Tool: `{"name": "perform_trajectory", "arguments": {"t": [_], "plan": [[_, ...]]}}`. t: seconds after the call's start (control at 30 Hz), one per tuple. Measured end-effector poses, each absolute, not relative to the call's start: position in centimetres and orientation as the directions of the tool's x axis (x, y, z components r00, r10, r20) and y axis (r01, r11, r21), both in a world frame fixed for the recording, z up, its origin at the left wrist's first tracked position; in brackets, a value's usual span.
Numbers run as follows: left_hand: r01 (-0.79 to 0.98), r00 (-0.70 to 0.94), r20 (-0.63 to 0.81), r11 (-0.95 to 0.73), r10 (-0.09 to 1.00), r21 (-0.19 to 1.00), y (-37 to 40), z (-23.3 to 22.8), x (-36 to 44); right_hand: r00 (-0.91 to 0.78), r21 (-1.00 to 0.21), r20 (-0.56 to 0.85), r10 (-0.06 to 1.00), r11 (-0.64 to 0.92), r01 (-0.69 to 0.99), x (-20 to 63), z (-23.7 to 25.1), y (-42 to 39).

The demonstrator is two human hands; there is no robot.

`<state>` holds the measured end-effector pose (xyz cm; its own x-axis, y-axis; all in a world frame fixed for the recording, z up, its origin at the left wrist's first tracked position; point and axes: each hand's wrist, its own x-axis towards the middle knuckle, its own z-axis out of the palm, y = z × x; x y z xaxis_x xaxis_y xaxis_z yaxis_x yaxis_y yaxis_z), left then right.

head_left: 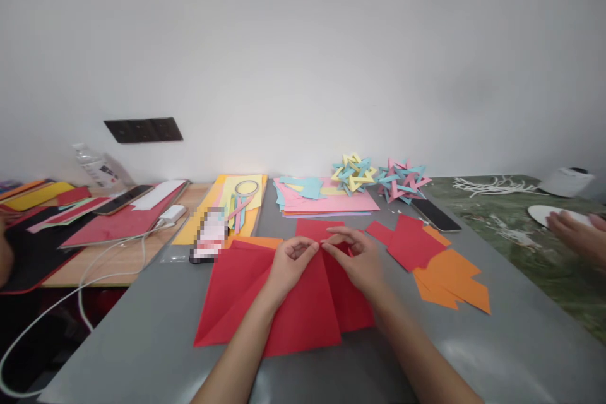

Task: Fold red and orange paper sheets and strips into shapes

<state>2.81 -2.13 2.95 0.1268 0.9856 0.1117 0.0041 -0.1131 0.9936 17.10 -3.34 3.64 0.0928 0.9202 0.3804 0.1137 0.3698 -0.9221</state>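
Observation:
Large red paper sheets [303,322] lie overlapped on the grey table in front of me, with creases showing on the left part. My left hand [296,259] pinches thumb and forefinger together at the upper edge of the red paper. Just to its right, my right hand [353,252] is also closed in a pinch, its fingertips almost touching the left ones. A thin bright-red sliver shows under the right fingers. The exact bit of paper between the fingertips is small and partly hidden. Another red sheet [312,227] lies behind the hands.
Red pieces [414,243] and orange pieces [454,281] lie right. Behind are coloured sheets [331,202], two folded-paper star models [354,173], a dark phone [435,214], and tape [247,188]. Another phone [208,237] and a white cable [85,271] are left. Another person's hand [575,233] is far right.

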Motion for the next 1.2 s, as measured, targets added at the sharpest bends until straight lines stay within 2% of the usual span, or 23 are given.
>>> {"name": "perform_trajectory", "arguments": {"t": [0.13, 0.3, 0.43, 0.67, 0.87, 1.07, 1.2], "plan": [[-0.010, 0.138, 0.106, -0.106, 0.985, 0.994, -2.0, 3.0, 2.7, 0.055, -0.952, 0.305, 0.951, 0.307, -0.020, 17.4, 3.9, -3.1], [-0.009, 0.112, 0.106, -0.105, 0.988, 0.994, -1.8, 2.8, 2.5, -0.041, -0.986, 0.125, 0.991, 0.119, -0.120, 18.4, 3.8, -2.6], [-0.001, 0.164, 0.097, -0.098, 0.982, 0.995, -1.7, 2.6, 2.5, -0.048, -0.980, 0.078, 0.996, 0.068, -0.187, 18.6, 3.3, -2.2], [0.008, 0.225, 0.101, -0.105, 0.969, 0.994, -1.7, 2.4, 2.7, -0.104, -0.989, -0.036, 0.994, -0.051, -0.141, 18.5, 3.3, -2.5], [0.033, 0.239, 0.140, -0.152, 0.961, 0.988, -2.0, 2.6, 2.7, -0.109, -0.997, -0.023, 0.994, -0.031, -0.072, 18.3, 3.2, -2.5], [0.137, 0.191, 0.155, -0.183, 0.969, 0.974, -2.1, 3.4, 2.6, -0.055, -0.991, 0.122, 0.991, 0.125, 0.052, 17.9, 2.7, -2.2], [0.191, 0.238, 0.158, -0.206, 0.958, 0.960, -2.4, 3.7, 2.6, -0.093, -0.968, 0.188, 0.978, 0.200, 0.151, 18.2, 2.7, -2.1]]}}
